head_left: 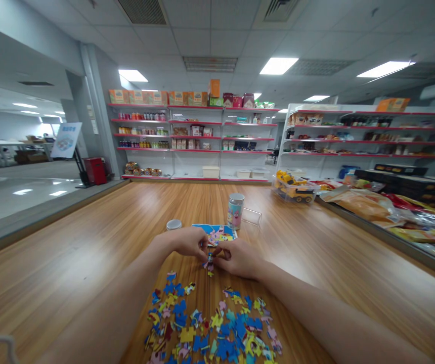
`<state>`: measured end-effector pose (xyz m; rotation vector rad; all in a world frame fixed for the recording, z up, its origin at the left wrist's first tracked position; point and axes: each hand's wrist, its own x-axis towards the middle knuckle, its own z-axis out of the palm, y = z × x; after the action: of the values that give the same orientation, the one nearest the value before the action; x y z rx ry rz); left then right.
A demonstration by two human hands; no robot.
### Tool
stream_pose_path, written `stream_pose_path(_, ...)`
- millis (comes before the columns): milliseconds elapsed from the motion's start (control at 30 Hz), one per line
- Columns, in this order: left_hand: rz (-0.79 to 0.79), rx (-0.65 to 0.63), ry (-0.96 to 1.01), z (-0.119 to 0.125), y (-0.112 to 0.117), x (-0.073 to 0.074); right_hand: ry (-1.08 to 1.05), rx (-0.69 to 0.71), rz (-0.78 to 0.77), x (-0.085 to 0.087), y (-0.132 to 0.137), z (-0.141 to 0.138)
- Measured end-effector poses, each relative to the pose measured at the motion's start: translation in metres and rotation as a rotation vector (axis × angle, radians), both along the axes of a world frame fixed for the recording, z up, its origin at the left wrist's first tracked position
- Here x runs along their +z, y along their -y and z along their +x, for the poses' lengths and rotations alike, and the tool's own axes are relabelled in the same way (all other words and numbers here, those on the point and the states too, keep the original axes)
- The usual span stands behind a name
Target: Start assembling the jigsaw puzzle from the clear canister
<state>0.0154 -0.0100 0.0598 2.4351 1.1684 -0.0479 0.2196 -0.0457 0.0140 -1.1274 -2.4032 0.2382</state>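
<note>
A small joined group of jigsaw puzzle pieces [210, 265] lies on the wooden table in front of me. My left hand [190, 241] pinches its upper left side, fingers bent down. From the other side, my right hand [237, 258] grips the group between thumb and forefinger. Just beyond the hands lies a picture sheet [221, 233] with a blue, pink and yellow cartoon, partly covered by them. Nearer to me, many loose puzzle pieces [223, 328] in blue, yellow, pink and red are spread over the table.
Behind the sheet stands a printed can [235, 211] beside a clear plastic holder [252, 217]. A round lid [174, 224] rests at left. Farther right are a clear bin [293, 189] with yellow toy vehicles and piled packaged goods [377, 207]. Stocked shelves [194, 135] line the back.
</note>
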Motion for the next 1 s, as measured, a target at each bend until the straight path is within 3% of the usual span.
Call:
stream_pose_path(200,-0.044,0.015,-0.039,-0.001,-0.001,-0.006,-0.002,-0.003,-0.027,0.002,0.001,-0.001)
stream_pose_path(367,0.052,0.067,0.067,-0.009,-0.008,-0.008,-0.038,0.014,-0.039,0.001,0.001,0.000)
stream_pose_path(467,-0.001,0.114,0.306,-0.016,-0.014,-0.021,-0.080,0.012,-0.033,-0.001,-0.002,0.001)
stream_pose_path(600,-0.374,0.272,0.905,-0.030,-0.019,-0.046,-0.178,-0.043,-0.056,-0.005,-0.008,0.001)
stream_pose_path(667,-0.405,0.312,1.070,-0.038,-0.022,-0.053,-0.211,-0.077,-0.089,-0.007,-0.010,0.001)
stream_pose_path(833,-0.383,0.355,1.216,-0.049,-0.025,-0.054,-0.204,-0.018,-0.103,-0.011,-0.009,0.002)
stream_pose_path(1000,-0.424,0.355,1.192,-0.047,-0.027,-0.057,-0.157,0.048,-0.072,-0.009,-0.002,0.002)
